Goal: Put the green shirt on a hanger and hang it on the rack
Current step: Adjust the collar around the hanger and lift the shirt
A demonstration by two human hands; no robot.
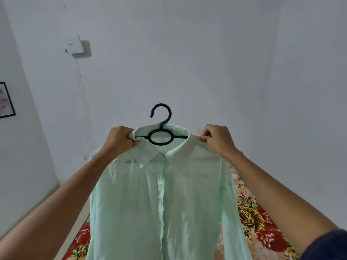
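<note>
Before me, a plain white wall (187,53); upper left, a white box (73,45) with thin cables (82,91) trailing down. Far left, a framed picture (5,99). Below, my floral bedspread (259,218).

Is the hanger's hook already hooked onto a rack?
No. The hanger hook is free against the bare wall, and the left hand and right hand hold up the green shirt.

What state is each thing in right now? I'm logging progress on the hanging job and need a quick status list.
green shirt: on the hanger, buttoned, held up in the air, lower part out of frame.
black hanger: inside the shirt's collar, hook upright and free, not on any rack.
left hand: grips the shirt's shoulder at the collar.
right hand: pinches the other side of the collar.
floral bedspread: spread flat below the shirt.
</note>
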